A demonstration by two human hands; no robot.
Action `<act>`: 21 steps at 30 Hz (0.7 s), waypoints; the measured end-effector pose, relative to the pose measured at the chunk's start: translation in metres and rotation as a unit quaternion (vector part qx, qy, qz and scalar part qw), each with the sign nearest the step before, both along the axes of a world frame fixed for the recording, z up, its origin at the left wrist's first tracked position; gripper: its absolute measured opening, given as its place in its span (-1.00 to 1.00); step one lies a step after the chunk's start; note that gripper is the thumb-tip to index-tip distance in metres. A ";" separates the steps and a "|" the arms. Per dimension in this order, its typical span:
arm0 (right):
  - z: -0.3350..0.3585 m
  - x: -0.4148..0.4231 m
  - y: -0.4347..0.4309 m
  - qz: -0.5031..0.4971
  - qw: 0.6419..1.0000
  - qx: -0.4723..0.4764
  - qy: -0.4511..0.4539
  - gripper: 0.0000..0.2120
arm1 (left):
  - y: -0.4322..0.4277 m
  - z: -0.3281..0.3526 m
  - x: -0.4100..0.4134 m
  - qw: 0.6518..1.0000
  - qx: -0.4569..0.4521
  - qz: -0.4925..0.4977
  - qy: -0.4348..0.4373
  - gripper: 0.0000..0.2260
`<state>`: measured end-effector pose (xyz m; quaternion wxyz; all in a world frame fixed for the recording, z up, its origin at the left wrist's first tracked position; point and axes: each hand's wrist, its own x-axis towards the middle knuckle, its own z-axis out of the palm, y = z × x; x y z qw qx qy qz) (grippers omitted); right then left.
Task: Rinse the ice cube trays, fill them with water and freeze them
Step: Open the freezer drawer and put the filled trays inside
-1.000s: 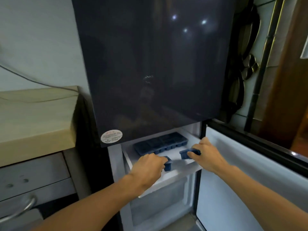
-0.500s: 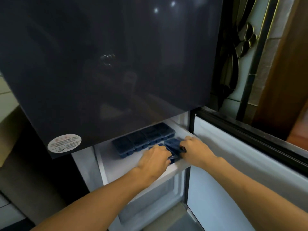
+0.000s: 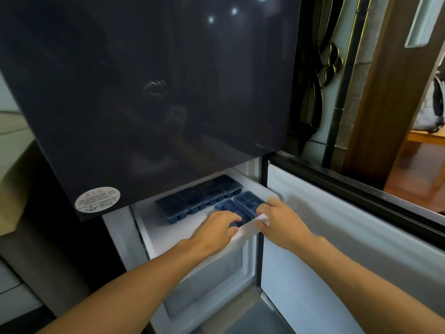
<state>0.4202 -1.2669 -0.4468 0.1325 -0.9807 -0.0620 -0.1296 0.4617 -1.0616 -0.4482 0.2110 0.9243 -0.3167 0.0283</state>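
Slid the dark blue plastic ice cube tray (image 3: 243, 206) further into the white pull-out freezer drawer (image 3: 168, 227) than 0.5 s ago, and it lies flat now. My left hand (image 3: 216, 231) and right hand (image 3: 281, 221) both curl round its near end. Another long dark blue ice tray (image 3: 199, 198) lies just beside it at 10 o'clock.

dark blue ice cube trays (image 3: 199, 197), white freezer drawer (image 3: 168, 227), glossy black fridge door (image 3: 144, 92)
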 end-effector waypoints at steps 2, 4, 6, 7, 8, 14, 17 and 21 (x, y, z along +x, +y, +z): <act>-0.006 -0.013 0.016 0.043 0.999 -0.013 0.023 -0.69 | 0.015 0.000 -0.010 1.000 0.008 -0.002 -0.029 -0.74; -0.018 -0.021 0.035 0.063 0.996 -0.050 0.040 -0.56 | 0.034 0.000 -0.021 0.998 0.003 -0.003 -0.056 -0.75; -0.030 -0.023 0.053 0.064 0.996 -0.053 0.043 -0.47 | 0.054 0.002 -0.033 0.996 0.006 0.010 -0.088 -0.75; -0.035 -0.022 0.060 0.058 0.996 -0.044 0.042 -0.45 | 0.064 0.003 -0.039 0.995 0.010 0.022 -0.101 -0.74; -0.038 -0.020 0.065 0.051 0.997 -0.031 0.040 -0.46 | 0.075 0.003 -0.044 0.993 0.015 0.036 -0.110 -0.72; -0.037 0.001 0.081 0.028 0.998 0.039 0.047 -0.63 | 0.143 0.010 -0.066 0.988 0.020 0.101 -0.119 -0.68; -0.032 0.019 0.101 0.017 0.998 0.045 0.043 -0.61 | 0.167 0.011 -0.074 0.982 0.013 0.146 -0.119 -0.68; -0.029 0.036 0.135 0.012 0.996 0.068 0.060 -0.53 | 0.185 0.007 -0.079 0.981 0.047 0.164 -0.091 -0.68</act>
